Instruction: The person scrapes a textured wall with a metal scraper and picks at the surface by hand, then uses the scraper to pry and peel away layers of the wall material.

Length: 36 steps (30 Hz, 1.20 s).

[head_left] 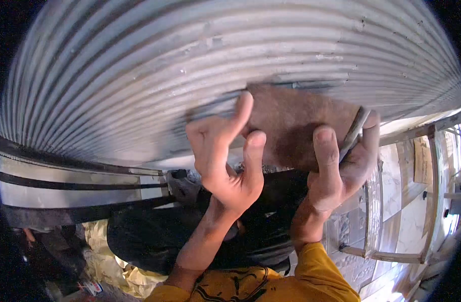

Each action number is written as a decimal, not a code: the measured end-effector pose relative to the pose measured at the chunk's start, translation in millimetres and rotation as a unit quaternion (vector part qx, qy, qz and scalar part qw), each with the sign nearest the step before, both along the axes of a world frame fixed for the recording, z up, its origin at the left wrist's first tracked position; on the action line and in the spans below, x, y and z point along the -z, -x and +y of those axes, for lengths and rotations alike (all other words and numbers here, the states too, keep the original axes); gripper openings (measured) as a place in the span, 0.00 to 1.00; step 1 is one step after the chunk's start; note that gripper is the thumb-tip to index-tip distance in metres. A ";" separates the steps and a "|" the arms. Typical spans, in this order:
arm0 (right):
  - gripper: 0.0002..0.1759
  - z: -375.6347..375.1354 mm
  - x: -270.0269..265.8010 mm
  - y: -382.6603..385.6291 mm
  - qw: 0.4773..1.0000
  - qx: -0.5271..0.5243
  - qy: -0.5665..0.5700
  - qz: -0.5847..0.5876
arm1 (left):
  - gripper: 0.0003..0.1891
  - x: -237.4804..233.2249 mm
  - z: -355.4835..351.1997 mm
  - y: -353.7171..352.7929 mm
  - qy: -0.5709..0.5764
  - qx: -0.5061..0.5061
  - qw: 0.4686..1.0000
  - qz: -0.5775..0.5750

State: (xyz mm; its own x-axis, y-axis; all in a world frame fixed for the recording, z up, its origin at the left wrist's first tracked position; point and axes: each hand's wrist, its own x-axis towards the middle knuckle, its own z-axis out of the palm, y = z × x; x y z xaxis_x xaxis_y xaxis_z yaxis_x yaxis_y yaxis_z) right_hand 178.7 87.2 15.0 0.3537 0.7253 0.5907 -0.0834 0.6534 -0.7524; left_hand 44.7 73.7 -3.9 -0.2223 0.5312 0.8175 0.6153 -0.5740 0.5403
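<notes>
A brown sheet of sandpaper (pixel 296 113) is held up in front of the ribbed grey metal surface. My left hand (pixel 225 161) pinches its left edge, the thumb overlapping the near face and the index fingertip at the upper corner. On the opposite side, my right hand (pixel 336 171) grips the sheet with its thumb on the near face and the fingers curled behind. A narrow grey rod-like piece (pixel 355 132) lies along the sheet's right edge, against the right fingers. What the back of the sheet touches is hidden.
The ribbed metal surface (pixel 190 65) fills the upper view. A metal ladder-like frame (pixel 374 216) stands over tiled flooring (pixel 341 221) on the right. Dark horizontal bars (pixel 79 183) run at left. Crumpled brown paper (pixel 107 256) lies below, near a person in dark clothing (pixel 59 251).
</notes>
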 end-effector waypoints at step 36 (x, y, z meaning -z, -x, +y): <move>0.08 7.3 0.1 39.0 0.999 0.036 0.016 -0.010 | 0.28 -24.5 -12.8 1.6 0.061 0.094 0.963 -0.246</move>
State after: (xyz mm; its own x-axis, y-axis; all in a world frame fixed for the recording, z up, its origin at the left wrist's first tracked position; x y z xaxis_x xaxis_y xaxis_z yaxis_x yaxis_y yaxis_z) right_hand 139.7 94.5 14.9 0.3944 0.7170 0.5748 -0.0211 0.6324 -0.7743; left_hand 43.1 60.9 20.7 -0.4565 0.6853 0.5674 0.1595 -0.5644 0.8100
